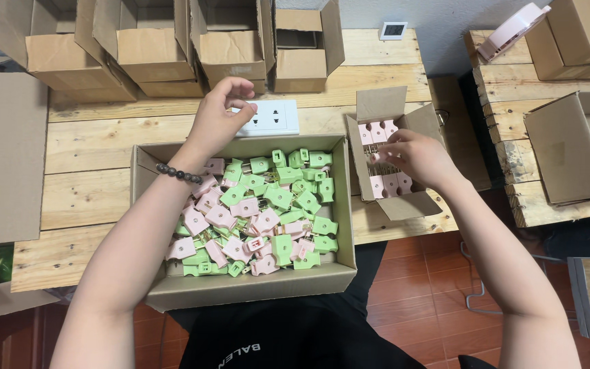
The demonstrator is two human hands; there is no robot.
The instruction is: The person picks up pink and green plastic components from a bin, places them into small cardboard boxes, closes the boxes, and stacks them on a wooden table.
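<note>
- Along the top of the frame we meet a row of open cartons (151,48) that walls off the far edge of the bench (90,143).
- At centre the large box (247,283) of green and pink plugs (254,212) fills the near bench.
- Bare planks at centre left give us free room.
- At right, the small box (394,205) and more cartons (568,147) crowd the passage.

Glossy plastic plugs (261,219), matt cardboard box (240,287), rough wooden table (90,143)
</note>
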